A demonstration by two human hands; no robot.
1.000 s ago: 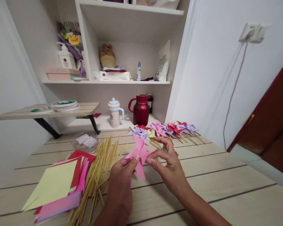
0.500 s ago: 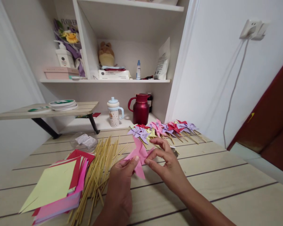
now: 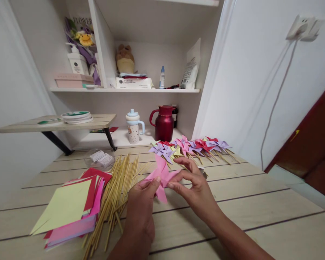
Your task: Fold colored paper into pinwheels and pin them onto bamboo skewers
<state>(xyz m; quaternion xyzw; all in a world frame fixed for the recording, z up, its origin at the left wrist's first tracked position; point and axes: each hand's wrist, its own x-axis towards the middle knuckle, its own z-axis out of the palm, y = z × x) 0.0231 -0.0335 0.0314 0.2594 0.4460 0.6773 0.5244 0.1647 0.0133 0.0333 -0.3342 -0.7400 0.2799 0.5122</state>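
A pink paper pinwheel (image 3: 162, 173) is held up over the table between both hands, its folded blades spread. My left hand (image 3: 142, 202) pinches it near the centre, thumb on the front. My right hand (image 3: 193, 187) closes thumb and index finger on the pinwheel's right blade, while its other fingers curl above. No stick shows on this pinwheel. Left of my hands lie loose bamboo sticks (image 3: 113, 195). Beside them is a stack of coloured paper squares (image 3: 65, 202), a yellow-green sheet on top.
Finished pinwheels on sticks (image 3: 189, 146) lie in a row at the table's back. Behind them stand a red thermos jug (image 3: 164, 124) and a spotted cup (image 3: 134, 131). A clear container with white packets (image 3: 101, 159) sits back left, near a small raised shelf (image 3: 97, 119).
The view has shifted slightly, so the surroundings appear a little to the right and mostly higher. Both hands keep their grip on the pink pinwheel, whose blades look slightly more upright and spread.
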